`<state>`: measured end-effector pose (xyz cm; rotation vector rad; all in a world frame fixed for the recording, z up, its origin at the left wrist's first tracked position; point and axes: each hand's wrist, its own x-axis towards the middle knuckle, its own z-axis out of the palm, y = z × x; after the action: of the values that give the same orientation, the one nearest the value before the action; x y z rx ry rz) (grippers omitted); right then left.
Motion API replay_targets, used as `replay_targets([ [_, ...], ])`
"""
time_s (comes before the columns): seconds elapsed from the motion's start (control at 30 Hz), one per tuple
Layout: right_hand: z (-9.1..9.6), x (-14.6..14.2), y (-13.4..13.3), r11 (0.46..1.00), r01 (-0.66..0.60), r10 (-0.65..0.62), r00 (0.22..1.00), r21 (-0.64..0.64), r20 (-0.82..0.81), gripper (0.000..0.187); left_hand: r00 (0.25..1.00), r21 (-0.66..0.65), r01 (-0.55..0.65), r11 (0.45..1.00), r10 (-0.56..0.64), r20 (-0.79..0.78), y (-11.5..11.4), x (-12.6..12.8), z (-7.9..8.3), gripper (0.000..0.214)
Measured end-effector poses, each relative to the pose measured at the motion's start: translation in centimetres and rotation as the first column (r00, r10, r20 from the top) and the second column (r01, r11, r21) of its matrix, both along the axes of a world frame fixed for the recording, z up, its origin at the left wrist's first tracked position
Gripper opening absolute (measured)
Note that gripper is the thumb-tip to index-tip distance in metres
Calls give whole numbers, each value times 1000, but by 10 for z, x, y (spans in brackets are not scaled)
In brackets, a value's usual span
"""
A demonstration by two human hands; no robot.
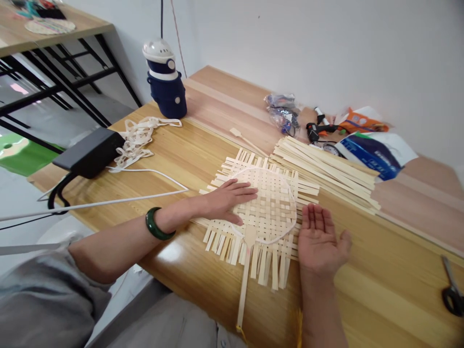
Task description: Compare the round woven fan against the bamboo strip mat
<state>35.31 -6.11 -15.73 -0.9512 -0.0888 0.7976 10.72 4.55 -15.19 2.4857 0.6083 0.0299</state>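
A woven mat of pale bamboo strips (268, 203) lies flat on the table, its loose strip ends sticking out all round. A white cord loop (292, 193) rests on it in a rounded outline. Over the mat's lower edge lies a flat wooden handle (244, 285), its wide end on the weave and its stem pointing at my body. My left hand (226, 199) is spread palm down on the left part of the mat. To the mat's right, my right hand (322, 239) is turned palm up, fingers stretched, holding nothing.
Behind the mat lies a stack of bamboo strips (326, 171) beside another wooden handle (246, 140). A glue gun (321, 130) and plastic packets (284, 113) are farther back. Scissors (451, 290) lie right; white cord (136, 140), a black box (90, 152) and a blue-white device (165, 82) stand left.
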Motion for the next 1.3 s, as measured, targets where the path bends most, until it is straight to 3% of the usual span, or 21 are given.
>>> replay_targets([
  [0.23, -6, 3, -2, 999, -24, 23, 999, 33, 25, 50, 1000, 14, 3, 1000, -3, 18, 0, -1, -3, 83],
  [0.6, 1, 0, 1, 1000, 6, -6, 1000, -3, -23, 51, 1000, 0, -2, 1000, 2, 17, 0, -1, -2, 82],
  [0.9, -8, 5, -2, 999, -26, 26, 1000, 26, 3, 48, 999, -18, -3, 1000, 4, 44, 1, -2, -4, 83],
  [1.3, -2, 3, -1, 1000, 5, -6, 998, -15, -65, 48, 995, -9, -1, 1000, 2, 102, 1, -3, -6, 81],
])
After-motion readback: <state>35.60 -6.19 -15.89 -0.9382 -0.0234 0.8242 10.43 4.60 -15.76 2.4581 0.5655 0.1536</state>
